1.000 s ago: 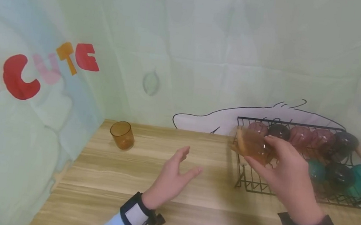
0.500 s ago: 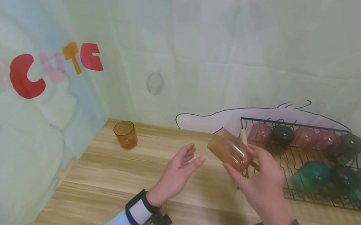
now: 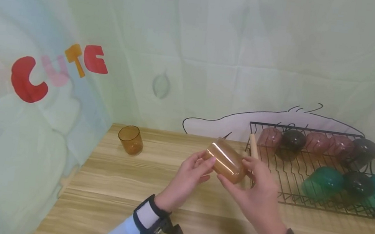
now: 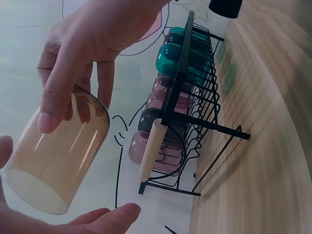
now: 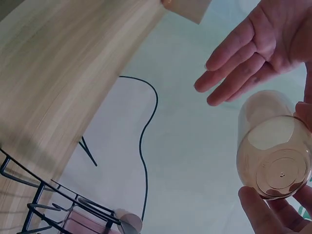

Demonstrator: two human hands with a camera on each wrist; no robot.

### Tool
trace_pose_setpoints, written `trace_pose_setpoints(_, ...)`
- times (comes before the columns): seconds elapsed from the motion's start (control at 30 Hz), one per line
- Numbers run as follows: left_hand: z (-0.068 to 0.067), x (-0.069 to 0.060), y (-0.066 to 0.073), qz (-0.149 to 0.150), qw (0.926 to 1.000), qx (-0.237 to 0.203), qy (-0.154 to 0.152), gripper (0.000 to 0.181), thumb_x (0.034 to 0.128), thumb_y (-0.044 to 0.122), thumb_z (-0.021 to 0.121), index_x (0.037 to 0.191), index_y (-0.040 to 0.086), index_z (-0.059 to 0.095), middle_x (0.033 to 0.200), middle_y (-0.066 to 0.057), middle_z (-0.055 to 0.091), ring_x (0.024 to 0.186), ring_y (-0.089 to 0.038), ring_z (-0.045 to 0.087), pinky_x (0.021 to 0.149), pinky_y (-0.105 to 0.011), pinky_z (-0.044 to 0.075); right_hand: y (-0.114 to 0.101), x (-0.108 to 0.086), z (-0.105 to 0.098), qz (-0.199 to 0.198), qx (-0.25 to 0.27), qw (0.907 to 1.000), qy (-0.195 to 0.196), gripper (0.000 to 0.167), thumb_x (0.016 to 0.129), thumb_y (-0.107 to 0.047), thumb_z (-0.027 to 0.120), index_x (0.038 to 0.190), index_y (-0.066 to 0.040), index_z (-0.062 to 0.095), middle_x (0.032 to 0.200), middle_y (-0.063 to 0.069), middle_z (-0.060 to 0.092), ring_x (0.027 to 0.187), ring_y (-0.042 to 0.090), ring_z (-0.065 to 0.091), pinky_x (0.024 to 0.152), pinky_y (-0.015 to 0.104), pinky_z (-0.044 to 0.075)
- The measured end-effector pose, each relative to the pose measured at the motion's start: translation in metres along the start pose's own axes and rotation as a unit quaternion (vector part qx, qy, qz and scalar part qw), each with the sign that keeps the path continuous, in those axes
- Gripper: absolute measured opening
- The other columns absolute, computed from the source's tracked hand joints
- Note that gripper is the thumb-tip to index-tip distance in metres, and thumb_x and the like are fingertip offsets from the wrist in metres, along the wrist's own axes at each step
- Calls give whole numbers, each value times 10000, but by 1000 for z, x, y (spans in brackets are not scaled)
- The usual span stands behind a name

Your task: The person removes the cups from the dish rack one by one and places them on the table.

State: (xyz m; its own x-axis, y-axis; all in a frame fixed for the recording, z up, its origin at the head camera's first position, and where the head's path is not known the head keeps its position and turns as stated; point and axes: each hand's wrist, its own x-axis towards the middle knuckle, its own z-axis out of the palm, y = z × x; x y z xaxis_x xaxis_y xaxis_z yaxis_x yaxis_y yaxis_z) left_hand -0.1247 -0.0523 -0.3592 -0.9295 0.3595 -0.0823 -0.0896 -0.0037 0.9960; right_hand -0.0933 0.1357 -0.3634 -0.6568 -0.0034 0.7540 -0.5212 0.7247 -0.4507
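Note:
An amber drinking glass (image 3: 226, 158) is held tilted above the table, its open mouth toward the left. My right hand (image 3: 260, 196) grips it near the base with thumb and fingers. My left hand (image 3: 185, 178) is at the mouth end, thumb overlapping the glass in the head view. In the right wrist view the left hand's fingers (image 5: 239, 68) are straight and apart from the glass. The left wrist view has the glass (image 4: 58, 151) between the left thumb and fingers, not gripped. Another amber glass (image 3: 130, 141) stands upright at the table's back left.
On the right stands a black wire rack (image 3: 305, 129) with wooden handles (image 3: 253, 145). Several upturned glasses sit in it: pink (image 3: 317, 142), dark grey (image 3: 293, 140) and teal (image 3: 327, 179). A printed cloth (image 3: 208, 57) hangs behind the wooden table (image 3: 102, 196).
My right hand has carried the amber glass left, from over the rack to over the table, turning its mouth toward my left hand. The left hand has come closer to it.

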Motion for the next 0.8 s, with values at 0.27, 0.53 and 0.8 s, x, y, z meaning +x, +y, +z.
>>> trace_pose_setpoints(0.27,-1,1,3,-31,9995,-303,-108,672,880,545,537,1374,116,382,1268,-53,553,1133,-228,582,971,-387,489,-1,-3,5,-127,49,9999,26,656,601,-331,865,1090,7,586,1174,106,620,985,225,619,817,267,552)
trace_pose_setpoints(0.53,0,0,6,-22,9993,-346,-117,672,886,536,535,1356,73,408,1251,-93,560,1108,-244,592,966,-399,492,-1,-5,7,-114,34,9999,79,645,599,-331,864,1075,8,591,1166,98,617,990,218,600,737,268,571)
trace_pose_setpoints(0.8,-2,4,2,-71,9988,-475,-67,659,857,542,576,1330,109,426,1234,-109,559,1090,-254,594,941,-386,509,0,-7,10,88,-96,9998,-177,714,619,-373,849,1151,-1,553,1235,91,579,980,187,605,725,297,580)
